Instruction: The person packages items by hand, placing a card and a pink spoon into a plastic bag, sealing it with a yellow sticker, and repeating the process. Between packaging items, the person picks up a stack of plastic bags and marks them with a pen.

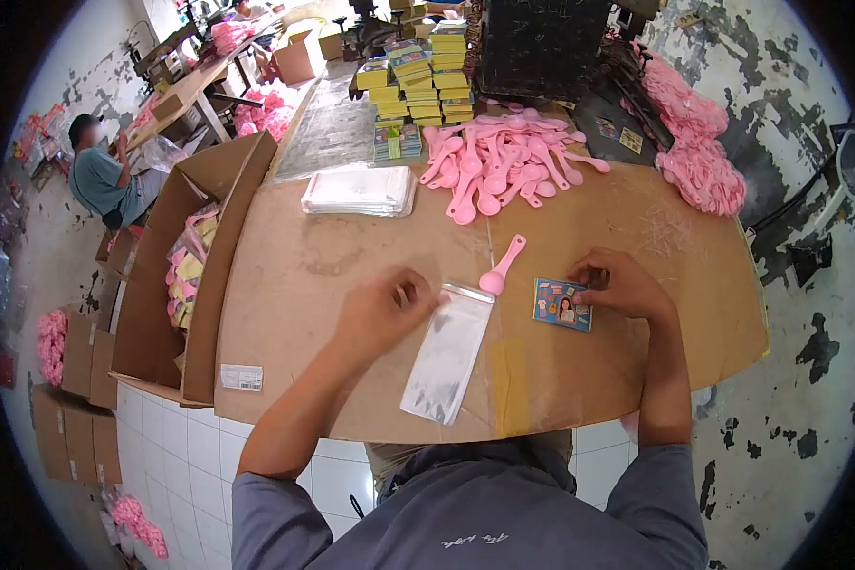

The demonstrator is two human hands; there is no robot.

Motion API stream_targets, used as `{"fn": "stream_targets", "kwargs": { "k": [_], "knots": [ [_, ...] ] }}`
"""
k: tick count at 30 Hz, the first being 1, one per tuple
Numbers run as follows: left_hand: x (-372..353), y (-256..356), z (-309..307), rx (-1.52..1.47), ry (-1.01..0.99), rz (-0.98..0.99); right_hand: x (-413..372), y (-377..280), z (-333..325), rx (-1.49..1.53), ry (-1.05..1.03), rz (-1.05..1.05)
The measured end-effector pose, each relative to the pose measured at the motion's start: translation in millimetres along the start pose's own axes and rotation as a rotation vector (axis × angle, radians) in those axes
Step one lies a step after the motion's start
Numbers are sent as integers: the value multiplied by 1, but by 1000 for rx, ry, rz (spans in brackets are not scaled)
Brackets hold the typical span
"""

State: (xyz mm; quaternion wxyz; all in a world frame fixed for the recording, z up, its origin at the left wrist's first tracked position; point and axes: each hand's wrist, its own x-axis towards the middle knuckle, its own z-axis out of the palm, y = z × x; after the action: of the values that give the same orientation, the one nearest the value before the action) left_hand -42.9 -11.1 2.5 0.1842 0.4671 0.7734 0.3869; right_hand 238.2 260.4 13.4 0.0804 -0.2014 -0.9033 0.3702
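My left hand (387, 309) is slightly blurred, its fingers curled into a pinch at the top left corner of a clear plastic bag (446, 356). The bag lies flat and slanted on the cardboard-covered table. Just beyond its top edge rests one pink plastic spoon (503, 267), bowl toward me. To the right, my right hand (627, 283) has its thumb and fingers closed on the right side of a small stack of printed cards (558, 304). The top card is blue with a picture of a person. The undersides of the right fingers are hidden.
A pile of pink spoons (503, 161) lies at the back, beside a stack of clear bags (359, 191) and tall stacks of cards (418, 81). An open carton (228, 256) borders the table's left side. Another person (109, 176) sits farther left.
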Motion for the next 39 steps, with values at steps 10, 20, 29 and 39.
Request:
{"fn": "stream_targets", "kwargs": {
  "k": [10,20,29,39],
  "knots": [
    [0,-16,19,-189,-120,-128,1,-3,0,89,31,153],
    [3,-21,21,-225,11,314,10,-46,73,348,67,-216],
    [-6,9,9,-929,-165,18,13,-57,78,502,289,-38],
    [-9,10,12,-815,-180,86,15,-67,76,569,377,-141]
  ]
}}
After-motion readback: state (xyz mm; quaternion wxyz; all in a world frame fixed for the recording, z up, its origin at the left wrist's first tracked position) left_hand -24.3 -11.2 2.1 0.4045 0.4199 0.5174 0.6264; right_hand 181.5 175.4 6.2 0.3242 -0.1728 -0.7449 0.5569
